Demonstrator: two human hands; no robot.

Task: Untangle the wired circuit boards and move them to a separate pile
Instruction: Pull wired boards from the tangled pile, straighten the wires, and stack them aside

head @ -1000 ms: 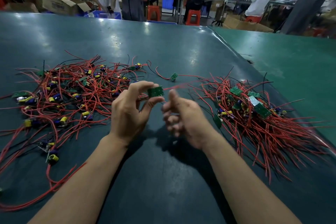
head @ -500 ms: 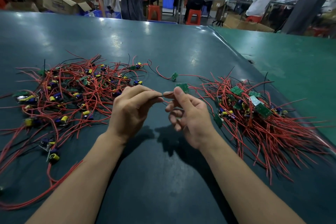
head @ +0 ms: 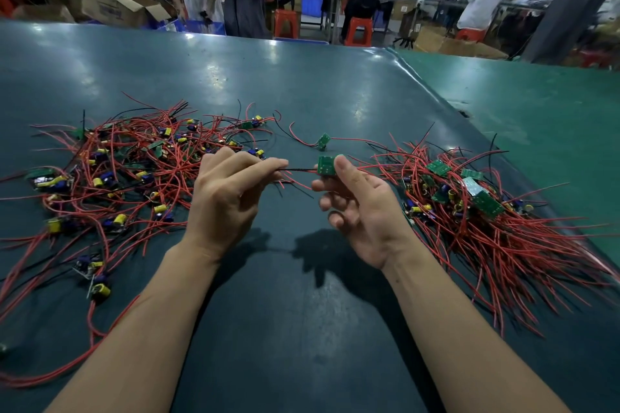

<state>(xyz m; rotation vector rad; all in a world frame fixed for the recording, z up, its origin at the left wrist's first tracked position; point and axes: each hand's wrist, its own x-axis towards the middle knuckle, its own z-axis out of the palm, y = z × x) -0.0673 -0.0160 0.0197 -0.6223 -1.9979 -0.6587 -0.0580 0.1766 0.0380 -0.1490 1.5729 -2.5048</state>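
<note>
dark green table (head: 302,94), busy workshop behind

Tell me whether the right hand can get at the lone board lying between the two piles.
Probably yes, once freed: the lone board lies on bare table just beyond the right hand, nothing between them. But that hand pinches another board.

I was looking at a factory assembly floor: a long green table (head: 302,84), workers at benches behind, red stools (head: 359,31), open cardboard boxes (head: 114,7).
</note>
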